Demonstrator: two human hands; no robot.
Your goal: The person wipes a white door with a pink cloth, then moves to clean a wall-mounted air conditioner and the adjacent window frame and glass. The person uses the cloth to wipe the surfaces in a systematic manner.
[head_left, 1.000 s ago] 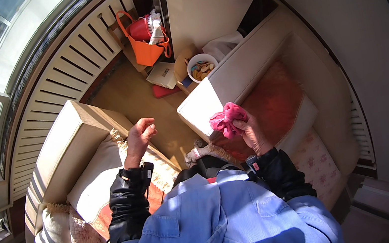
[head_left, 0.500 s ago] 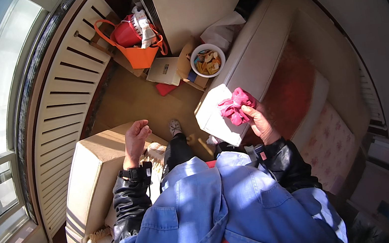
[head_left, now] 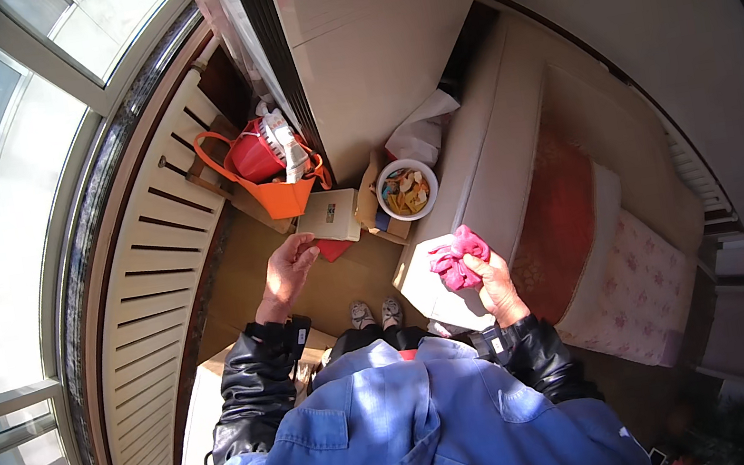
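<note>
A bunched pink cloth (head_left: pixel 456 258), gathered in ruffled folds, sits in my right hand (head_left: pixel 498 289). The thumb and fingers press on its lower right edge, and it hangs beside the pale sofa end. To the left, my left hand (head_left: pixel 287 274) is raised over the floor with its fingers curled and pinched together. Anything between those fingertips is too small or hidden to make out. The two hands are well apart, and only the right one touches the cloth.
An orange bag (head_left: pixel 278 196) holding a red basket stands by the radiator (head_left: pixel 156 265). Farther right are a flat pale box (head_left: pixel 328 216) and a white bucket (head_left: pixel 407 191) of mixed small pieces. A beige sofa (head_left: pixel 475 150) runs along the right; a tall cabinet (head_left: pixel 363 41) rises behind.
I have moved toward the left-hand seat's far end, and both feet now show side by side. My left hand has reached farther forward. The right hand still grips the pink cloth.
</note>
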